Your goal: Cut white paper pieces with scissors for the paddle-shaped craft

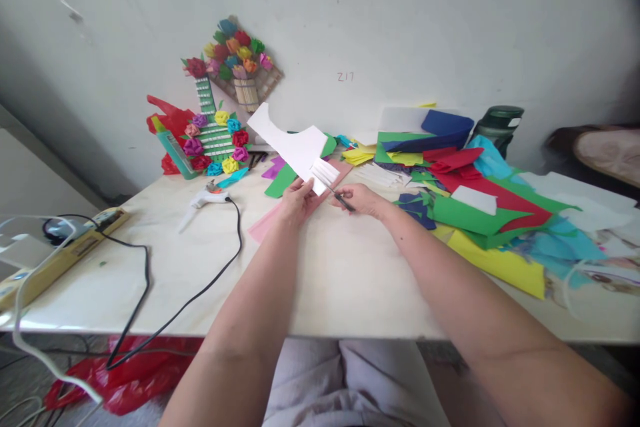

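Observation:
My left hand (299, 196) is closed on the lower end of a white sheet of craft foam or card (295, 145) with a curved cut-out edge. Against that end lies a small white piece with parallel ridges or strips (326, 171), partly over the sheet. My right hand (361, 200) is closed round a pair of scissors with dark handles (344, 201). Their blades point up and left toward the white piece; whether they touch it I cannot tell. Beneath the hands are a pink sheet (265, 225) and a green sheet (281, 183).
A glue gun (205, 199) with a black cord lies left, near a power strip (65, 260). Behind stand a glue bottle (175, 152) and a flower-decorated craft piece (220, 127). Coloured sheets (495, 260) are heaped at right, with a dark green bottle (499, 127) behind.

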A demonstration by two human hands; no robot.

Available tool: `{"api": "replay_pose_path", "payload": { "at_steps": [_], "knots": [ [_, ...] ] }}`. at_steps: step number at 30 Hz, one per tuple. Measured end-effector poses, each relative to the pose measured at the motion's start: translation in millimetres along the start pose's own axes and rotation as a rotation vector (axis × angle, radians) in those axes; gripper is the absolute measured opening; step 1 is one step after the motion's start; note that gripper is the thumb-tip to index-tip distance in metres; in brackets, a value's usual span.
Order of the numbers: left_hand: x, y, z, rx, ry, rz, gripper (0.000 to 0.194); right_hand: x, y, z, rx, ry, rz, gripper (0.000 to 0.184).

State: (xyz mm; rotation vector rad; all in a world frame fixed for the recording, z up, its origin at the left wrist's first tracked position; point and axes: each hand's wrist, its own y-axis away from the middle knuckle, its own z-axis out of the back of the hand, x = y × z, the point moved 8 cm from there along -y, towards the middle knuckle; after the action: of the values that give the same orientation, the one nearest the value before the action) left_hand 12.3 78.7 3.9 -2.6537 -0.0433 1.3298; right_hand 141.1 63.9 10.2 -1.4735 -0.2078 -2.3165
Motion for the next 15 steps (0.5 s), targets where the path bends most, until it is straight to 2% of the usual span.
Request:
{"api": "replay_pose_path", "payload": {
  "at_steps": [7,15],
  "knots": [
    [1.7,4.2,-9.4,0.044,0.008,0.068,0.034,-5.2,-2.2,7.7,-0.111,-0.036,-0.020,0.046],
    [6.7,0.5,-4.8,0.095,-0.072,0.084,0.033,-11.8,-6.3,6.8,-0.163,-0.094,-0.042,0.043]
  ]
}}
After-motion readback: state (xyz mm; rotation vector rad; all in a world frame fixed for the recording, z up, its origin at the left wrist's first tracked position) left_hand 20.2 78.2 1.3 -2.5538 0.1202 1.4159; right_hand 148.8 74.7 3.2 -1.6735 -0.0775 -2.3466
